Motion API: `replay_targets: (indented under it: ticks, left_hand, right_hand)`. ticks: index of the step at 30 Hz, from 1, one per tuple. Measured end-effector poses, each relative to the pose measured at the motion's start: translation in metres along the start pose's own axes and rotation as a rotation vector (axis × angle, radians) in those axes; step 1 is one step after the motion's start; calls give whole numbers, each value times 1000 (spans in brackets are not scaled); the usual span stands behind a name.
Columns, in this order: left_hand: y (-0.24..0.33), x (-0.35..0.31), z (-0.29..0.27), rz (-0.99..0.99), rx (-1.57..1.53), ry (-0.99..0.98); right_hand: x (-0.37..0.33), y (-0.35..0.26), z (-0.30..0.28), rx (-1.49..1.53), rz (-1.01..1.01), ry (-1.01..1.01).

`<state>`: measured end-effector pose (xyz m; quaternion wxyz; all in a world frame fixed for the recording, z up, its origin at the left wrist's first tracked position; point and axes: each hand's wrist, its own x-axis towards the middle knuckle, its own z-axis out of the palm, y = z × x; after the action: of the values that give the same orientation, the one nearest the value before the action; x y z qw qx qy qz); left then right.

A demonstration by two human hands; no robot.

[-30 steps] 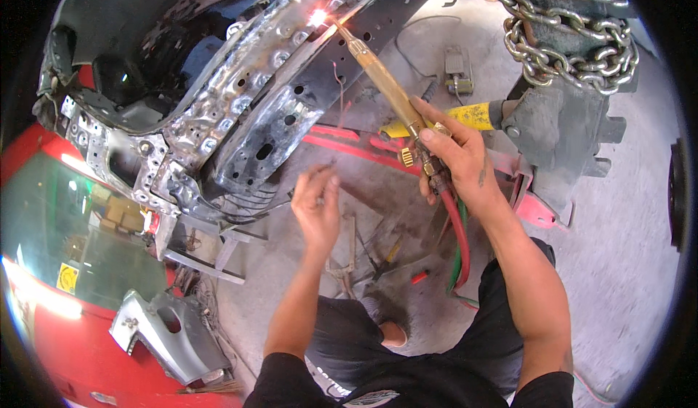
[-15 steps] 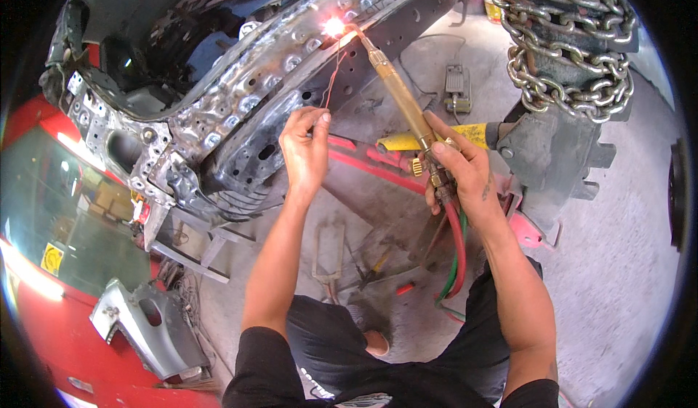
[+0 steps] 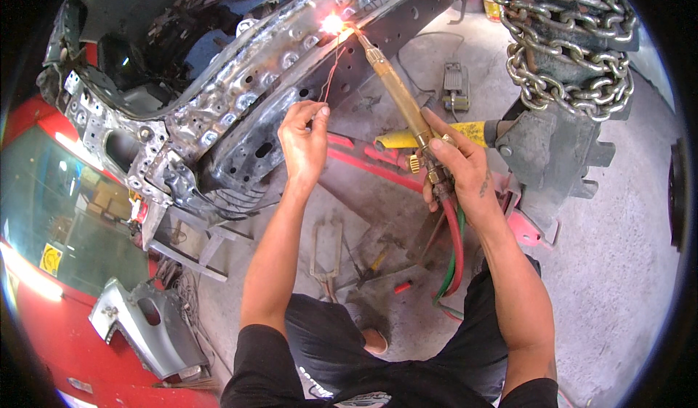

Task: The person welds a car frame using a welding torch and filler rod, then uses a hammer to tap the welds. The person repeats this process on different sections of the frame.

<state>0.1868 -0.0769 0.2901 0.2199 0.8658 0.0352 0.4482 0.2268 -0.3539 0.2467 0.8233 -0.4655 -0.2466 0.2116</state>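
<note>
Between the thumb and fingers of my left hand [image 3: 305,139] is a thin copper-coloured filler wire [image 3: 331,74], twisted along its length. Its upper end reaches the bright glow on the bare-metal car body rail [image 3: 254,81]. My right hand [image 3: 462,162] is wrapped round the lower part of a brass gas welding torch [image 3: 400,92], near its valve knobs. The torch slants up and left, and its bent tip meets the same glow, which hides the exact contact spot. A red hose [image 3: 458,252] and a green hose [image 3: 443,286] hang from the torch's bottom end.
Heavy chains [image 3: 567,41] wrap a dark metal post at the right, beside a yellow bar [image 3: 465,133]. A red car [image 3: 43,321] and a loose silver fender [image 3: 149,328] are at the left. Tools and a foot pedal [image 3: 456,85] lie on the concrete floor.
Both hands keep their grips and have barely shifted. The wire's lower part and the torch sit very slightly further left, and the glow stays at nearly the same spot.
</note>
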Motion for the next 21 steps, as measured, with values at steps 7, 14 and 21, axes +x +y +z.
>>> replay_targets:
  ticks: [7, 14, 21]
  left_hand:
    - [-6, 3, -1, -23, -19, 3]
    - [-8, 4, 1, 2, -2, -2]
    - [-2, 6, 0, -12, -4, 4]
  right_hand:
    - [2, 2, 3, 15, -6, -5]
    - [2, 1, 6, 22, 1, -2]
    - [2, 0, 6, 13, -19, -4]
